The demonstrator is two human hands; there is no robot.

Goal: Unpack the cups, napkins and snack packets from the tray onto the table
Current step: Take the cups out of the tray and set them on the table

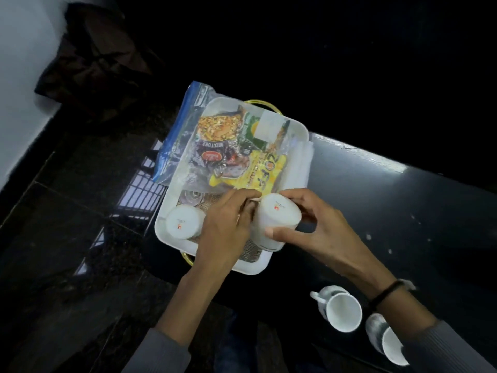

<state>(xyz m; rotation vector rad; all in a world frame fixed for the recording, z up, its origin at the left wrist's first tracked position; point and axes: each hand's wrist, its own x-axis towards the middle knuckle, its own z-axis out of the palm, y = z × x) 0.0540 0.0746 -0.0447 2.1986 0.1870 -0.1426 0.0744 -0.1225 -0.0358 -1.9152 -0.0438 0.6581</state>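
Note:
A white tray (pixel 251 266) with gold handles sits at the left end of a dark table (pixel 390 200). In it lies a clear zip bag of snack packets (pixel 228 154) with white napkins (pixel 300 162) beside it on the right. An upside-down white cup (pixel 277 219) is at the tray's near right; my right hand (pixel 320 232) grips its side and my left hand (pixel 228 224) holds its left side, apparently at the handle. Another upside-down white cup (pixel 184 222) stands at the tray's near left corner. Two white cups (pixel 340 309) (pixel 387 339) stand upright on the table near me.
The tray overhangs the table's left edge above a dark tiled floor (pixel 67 251). A dark bag or cloth (pixel 94 63) lies against the white wall at the upper left. Some bare table shows to the right of the tray.

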